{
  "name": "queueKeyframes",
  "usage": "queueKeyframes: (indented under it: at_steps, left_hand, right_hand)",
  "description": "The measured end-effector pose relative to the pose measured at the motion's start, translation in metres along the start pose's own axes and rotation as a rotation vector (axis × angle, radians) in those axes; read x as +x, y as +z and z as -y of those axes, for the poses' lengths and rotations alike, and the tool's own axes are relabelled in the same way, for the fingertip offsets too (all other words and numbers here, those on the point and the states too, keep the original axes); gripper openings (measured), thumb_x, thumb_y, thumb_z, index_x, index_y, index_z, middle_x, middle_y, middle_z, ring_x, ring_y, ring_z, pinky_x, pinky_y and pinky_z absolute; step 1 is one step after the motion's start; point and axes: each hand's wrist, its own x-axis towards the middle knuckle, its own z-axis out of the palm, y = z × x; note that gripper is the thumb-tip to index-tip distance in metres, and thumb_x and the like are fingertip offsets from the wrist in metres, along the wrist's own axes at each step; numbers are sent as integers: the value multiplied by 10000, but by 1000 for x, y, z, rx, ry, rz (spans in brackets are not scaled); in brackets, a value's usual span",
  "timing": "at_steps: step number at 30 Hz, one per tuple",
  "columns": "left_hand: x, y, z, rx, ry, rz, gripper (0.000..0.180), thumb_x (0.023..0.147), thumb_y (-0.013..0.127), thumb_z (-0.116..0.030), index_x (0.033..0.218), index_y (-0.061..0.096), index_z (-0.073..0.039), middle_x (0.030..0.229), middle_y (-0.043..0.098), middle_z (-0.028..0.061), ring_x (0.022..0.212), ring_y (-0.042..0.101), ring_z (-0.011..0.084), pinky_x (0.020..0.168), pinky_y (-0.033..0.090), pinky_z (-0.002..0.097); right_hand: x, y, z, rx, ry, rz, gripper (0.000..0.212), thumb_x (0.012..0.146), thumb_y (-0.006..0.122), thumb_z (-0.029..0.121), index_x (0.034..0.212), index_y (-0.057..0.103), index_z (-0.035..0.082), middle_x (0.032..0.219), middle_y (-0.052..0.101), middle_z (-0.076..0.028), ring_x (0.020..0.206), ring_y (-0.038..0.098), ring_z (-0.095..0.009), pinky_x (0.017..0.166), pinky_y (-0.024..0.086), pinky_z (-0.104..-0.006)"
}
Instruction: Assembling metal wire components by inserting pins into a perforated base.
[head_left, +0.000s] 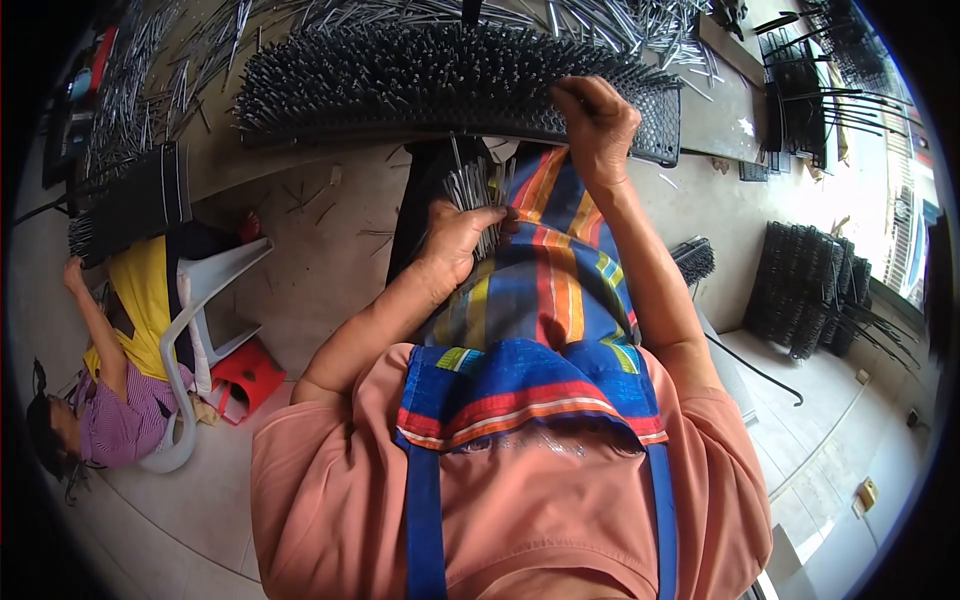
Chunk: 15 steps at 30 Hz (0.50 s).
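Note:
My left hand (455, 240) is closed round a bundle of thin metal rods (468, 188), held upright above my striped apron (560, 290). Ahead of me, a long black rack with a perforated panel (655, 122) stands along the table's front edge. Dark rods (420, 80) fill most of it, packed close with their ends sticking up. My right hand (603, 125) is at the rack's right part, its fingers pinched together at the border between the rods and the bare holes. Whatever lies between those fingertips is too small to make out.
Loose rods (640, 30) lie heaped on the table behind the rack. At the left, another person (130, 410) sits on a white chair (185, 330) at a similar black rack (150, 195), beside a red container (258, 380). Black racks (805, 285) are stacked on the floor at right.

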Motion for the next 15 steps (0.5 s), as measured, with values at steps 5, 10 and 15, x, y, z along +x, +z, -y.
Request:
queueKeyframes:
  at_steps: [5, 10, 15]
  left_hand:
    - [4, 3, -12, -93, -65, -8, 85, 779, 643, 60, 856, 669, 82, 778, 695, 171, 674, 699, 245, 575, 565, 333]
    - [1, 16, -25, -172, -98, 62, 142, 787, 633, 78, 926, 658, 60, 823, 698, 162, 693, 700, 243, 585, 574, 332]
    - [5, 25, -18, -151, -43, 104, 184, 800, 639, 84, 978, 649, 40, 876, 691, 123, 737, 692, 221, 650, 593, 339]
  right_hand:
    - [-2, -2, 2, -240, -178, 133, 115, 765, 730, 81, 877, 717, 58, 754, 660, -94, 641, 656, -185, 586, 488, -273]
    - [-30, -11, 7, 3, 178, 258, 118, 777, 743, 102, 863, 709, 28, 689, 654, -31, 632, 606, -94, 566, 467, -263]
    - [-47, -10, 0, 429, 716, 546, 117, 802, 725, 104, 757, 663, 16, 610, 558, 28, 525, 470, -60, 470, 347, -239]
